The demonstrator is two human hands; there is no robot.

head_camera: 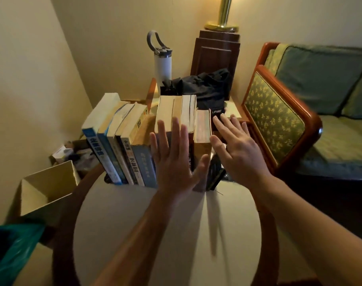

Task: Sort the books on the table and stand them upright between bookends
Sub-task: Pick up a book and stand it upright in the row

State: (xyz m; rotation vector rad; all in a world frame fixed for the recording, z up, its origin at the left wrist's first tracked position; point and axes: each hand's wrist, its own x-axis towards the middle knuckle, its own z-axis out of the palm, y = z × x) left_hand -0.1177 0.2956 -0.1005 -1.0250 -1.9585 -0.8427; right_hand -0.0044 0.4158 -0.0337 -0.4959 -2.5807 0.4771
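A row of several books (122, 145) stands on the round table (159, 223); the left ones lean leftward, the right ones stand straighter. My left hand (174, 159) lies flat with straight, spread fingers against the spines of the middle books. My right hand (235, 149) is open with fingers spread, just right of the last tan book (202, 131), over a dark bookend (216, 174) at the row's right end. A dark piece (108, 179) shows at the foot of the leftmost blue book; I cannot tell whether it is a bookend.
An open cardboard box (46, 186) and a teal bag (13, 250) sit at the left. Behind the books are a white bottle (162, 65), a black bag (205, 87) and a lamp base (217, 50). A green sofa (299, 112) stands at the right.
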